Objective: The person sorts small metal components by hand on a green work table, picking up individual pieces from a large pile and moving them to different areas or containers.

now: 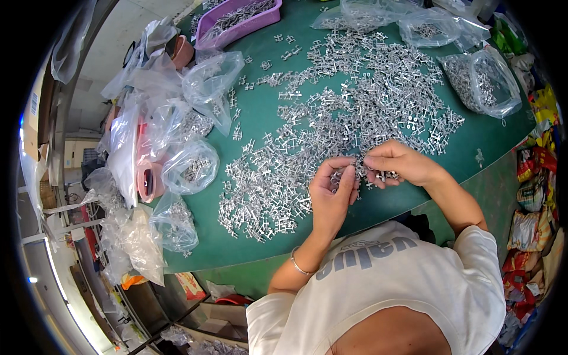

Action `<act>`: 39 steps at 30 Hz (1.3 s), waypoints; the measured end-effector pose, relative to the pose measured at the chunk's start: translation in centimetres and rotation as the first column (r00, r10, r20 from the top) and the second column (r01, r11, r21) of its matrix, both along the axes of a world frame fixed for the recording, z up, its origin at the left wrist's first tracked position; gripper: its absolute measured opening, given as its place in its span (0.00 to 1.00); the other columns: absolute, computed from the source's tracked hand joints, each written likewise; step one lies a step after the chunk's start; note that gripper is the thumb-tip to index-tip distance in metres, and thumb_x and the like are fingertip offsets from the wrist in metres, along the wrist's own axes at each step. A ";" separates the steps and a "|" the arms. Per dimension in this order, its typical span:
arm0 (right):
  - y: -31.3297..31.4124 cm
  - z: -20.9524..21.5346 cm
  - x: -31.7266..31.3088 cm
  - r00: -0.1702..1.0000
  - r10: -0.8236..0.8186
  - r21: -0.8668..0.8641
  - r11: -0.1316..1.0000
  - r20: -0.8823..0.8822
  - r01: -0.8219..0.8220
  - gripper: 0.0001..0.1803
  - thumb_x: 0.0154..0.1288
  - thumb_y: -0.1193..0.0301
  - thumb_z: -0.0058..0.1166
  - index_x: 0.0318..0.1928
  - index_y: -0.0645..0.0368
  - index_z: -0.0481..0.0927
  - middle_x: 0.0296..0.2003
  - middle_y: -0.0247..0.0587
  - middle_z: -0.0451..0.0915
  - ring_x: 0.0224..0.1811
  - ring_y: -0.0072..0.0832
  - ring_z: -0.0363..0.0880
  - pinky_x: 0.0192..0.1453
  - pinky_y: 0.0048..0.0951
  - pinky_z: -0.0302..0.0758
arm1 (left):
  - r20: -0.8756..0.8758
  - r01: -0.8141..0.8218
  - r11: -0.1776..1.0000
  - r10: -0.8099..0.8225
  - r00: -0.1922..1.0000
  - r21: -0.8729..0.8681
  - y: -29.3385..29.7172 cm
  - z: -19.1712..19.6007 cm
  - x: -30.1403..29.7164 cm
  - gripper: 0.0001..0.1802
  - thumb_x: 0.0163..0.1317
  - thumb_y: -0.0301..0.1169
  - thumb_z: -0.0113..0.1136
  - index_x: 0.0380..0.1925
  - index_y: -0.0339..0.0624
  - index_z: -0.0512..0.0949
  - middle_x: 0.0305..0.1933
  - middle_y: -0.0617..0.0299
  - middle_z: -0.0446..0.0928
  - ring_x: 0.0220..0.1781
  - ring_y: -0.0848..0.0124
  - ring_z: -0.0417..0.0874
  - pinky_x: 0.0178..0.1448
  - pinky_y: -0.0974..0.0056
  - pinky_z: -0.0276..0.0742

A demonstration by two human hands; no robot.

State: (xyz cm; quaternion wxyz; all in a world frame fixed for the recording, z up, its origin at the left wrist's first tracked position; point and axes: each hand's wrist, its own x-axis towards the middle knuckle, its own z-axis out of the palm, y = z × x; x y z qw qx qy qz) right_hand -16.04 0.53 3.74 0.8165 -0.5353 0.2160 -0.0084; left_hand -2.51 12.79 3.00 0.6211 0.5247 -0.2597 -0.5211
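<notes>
Small metal parts point(345, 173) are pinched between both hands, just short of the near edge of the metal pile point(331, 112) on the green tabletop point(260, 118). Left hand point(331, 192) closed below them; right hand point(396, 163) closed from the right, fingertips meeting.

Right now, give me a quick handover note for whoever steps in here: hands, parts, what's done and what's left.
Left hand: raised palm-up at the table edge, fingers curled around a few small metal pieces.
Right hand: pinching pieces against the left fingertips.
Parts: a wide loose heap of silver metal parts across the green table.
Done, apparently: clear bags with parts along the left and another bag far right; a purple tray also holds some.
Left: most of the heap is unbagged.
</notes>
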 end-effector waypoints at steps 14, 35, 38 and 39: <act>2.3 -1.0 0.3 0.983 -0.185 -0.501 0.851 0.000 0.160 0.13 0.62 0.66 0.49 0.28 0.64 0.78 0.20 0.36 0.76 0.20 0.18 0.71 0.25 0.23 0.67 | -0.215 -0.103 0.990 0.080 0.973 -0.097 -0.7 -1.3 -0.9 0.14 0.66 0.37 0.45 0.41 0.36 0.68 0.37 0.60 0.70 0.25 0.81 0.67 0.21 0.78 0.61; -6.1 -2.5 6.8 0.981 -0.064 -0.843 0.524 -0.183 -0.123 0.10 0.50 0.66 0.60 0.26 0.61 0.79 0.21 0.43 0.78 0.23 0.36 0.76 0.29 0.34 0.69 | -0.803 -0.149 0.955 0.295 0.518 0.255 -0.3 -4.0 2.3 0.16 0.56 0.23 0.49 0.47 0.38 0.69 0.51 0.56 0.71 0.43 0.65 0.76 0.32 0.73 0.74; -6.7 -3.0 6.8 0.960 -0.130 -0.879 0.446 -0.249 -0.168 0.10 0.50 0.66 0.59 0.29 0.59 0.80 0.21 0.41 0.78 0.24 0.35 0.76 0.30 0.33 0.70 | -0.812 -0.120 0.974 0.226 0.538 0.191 0.3 -5.6 2.4 0.13 0.57 0.24 0.50 0.44 0.38 0.70 0.45 0.57 0.73 0.33 0.71 0.74 0.27 0.76 0.70; -6.6 -3.1 7.3 0.955 -0.217 -0.923 0.368 -0.205 -0.114 0.09 0.51 0.66 0.59 0.30 0.59 0.81 0.21 0.41 0.78 0.24 0.36 0.76 0.30 0.33 0.70 | -0.828 -0.097 0.981 0.194 0.526 0.168 0.2 -5.9 2.4 0.13 0.57 0.25 0.50 0.43 0.39 0.70 0.41 0.59 0.73 0.31 0.73 0.72 0.25 0.76 0.67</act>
